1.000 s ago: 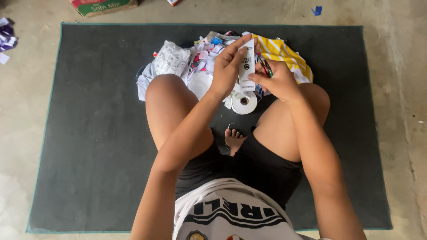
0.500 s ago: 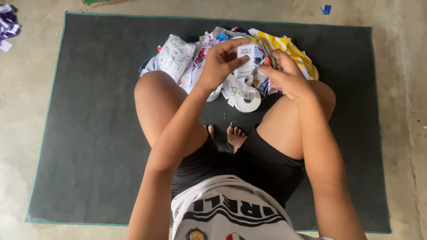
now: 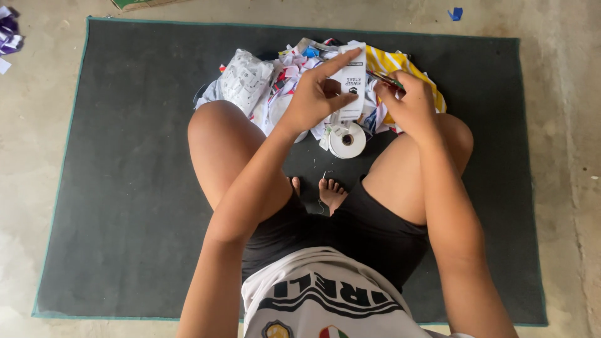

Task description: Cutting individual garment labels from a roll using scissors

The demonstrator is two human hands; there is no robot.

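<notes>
Two hands are raised over the lap in the upper middle of the frame. A white paper tag (image 3: 352,87) with dark print is pinched by the left hand (image 3: 316,97), thumb under it and forefinger stretched along its upper edge. Just right of the tag, the right hand (image 3: 410,103) is curled around a thin dark and red tool (image 3: 385,78), whose tip points toward the tag; what kind of tool it is cannot be told. Directly below the tag, a white roll of tape (image 3: 347,140) is seen lying on the mat. Behind the hands, a heap of printed paper scraps and cloth (image 3: 250,81) is spread, with a yellow striped piece (image 3: 391,62) at its right. A dark mat (image 3: 125,156) is laid on the concrete floor (image 3: 563,125), and purple scraps (image 3: 9,34) are seen at the upper left.
</notes>
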